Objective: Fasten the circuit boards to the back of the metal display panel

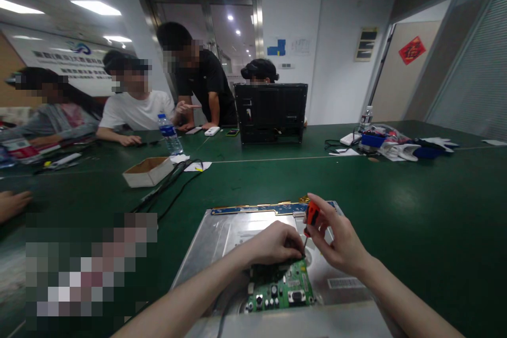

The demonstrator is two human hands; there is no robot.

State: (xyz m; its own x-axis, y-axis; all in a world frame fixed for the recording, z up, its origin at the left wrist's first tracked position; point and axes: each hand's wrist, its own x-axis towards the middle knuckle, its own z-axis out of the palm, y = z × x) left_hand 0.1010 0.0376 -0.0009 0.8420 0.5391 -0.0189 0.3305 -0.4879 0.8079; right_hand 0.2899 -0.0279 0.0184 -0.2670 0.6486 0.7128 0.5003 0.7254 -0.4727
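The right hand (pixel 343 240), clamped on a screwdriver (pixel 312 213), seems mid-turn at the board (pixel 282 286), needing a steady tip; the left hand's (pixel 275 241) grip is unclear.

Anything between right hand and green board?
Head view shows the red screwdriver: its handle in the right hand, its shaft pointing down toward the green board.

Smooth, silvery metal here on the panel (pixel 198 256), catching soft light; a metal connector (pixel 296 297) gleams on the circuit board (pixel 280 290)! Orange-and-black plastic tops the screwdriver (pixel 312 215), slim metal below. Smooth desk (pixel 415 222), faint sheen; matt cardboard box (pixel 138 180); black plastic casing (pixel 271 108) toward the far edge.
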